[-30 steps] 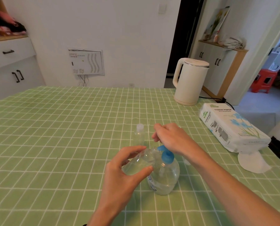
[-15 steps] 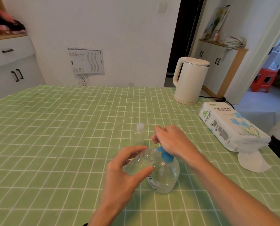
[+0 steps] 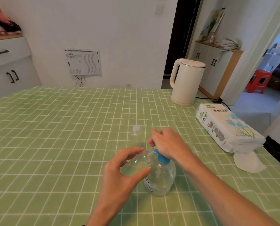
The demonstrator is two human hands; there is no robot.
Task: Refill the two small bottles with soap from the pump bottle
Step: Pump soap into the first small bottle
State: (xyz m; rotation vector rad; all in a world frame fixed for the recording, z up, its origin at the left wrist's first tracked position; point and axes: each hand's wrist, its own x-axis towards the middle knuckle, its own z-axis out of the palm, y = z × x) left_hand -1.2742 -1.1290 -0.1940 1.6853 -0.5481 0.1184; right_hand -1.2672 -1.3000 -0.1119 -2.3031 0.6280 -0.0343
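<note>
Head view: tissue pack [image 3: 225, 128] reads "TISSUE PAPER", rt of pump bottle [image 3: 163, 180].

Green checked tablecloth [image 3: 54, 128] with things on its right side.
A cream electric kettle [image 3: 187, 82] stands behind a tissue paper pack [image 3: 225, 128]; a loose tissue [image 3: 248, 162] lies at the pack's near end.

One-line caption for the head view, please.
Left hand holds a small bottle tilted at the pump bottle, right hand gripping its blue pump head; the capped second bottle stands behind.

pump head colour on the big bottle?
Blue; the pump head shows under the right hand in the head view.
</note>
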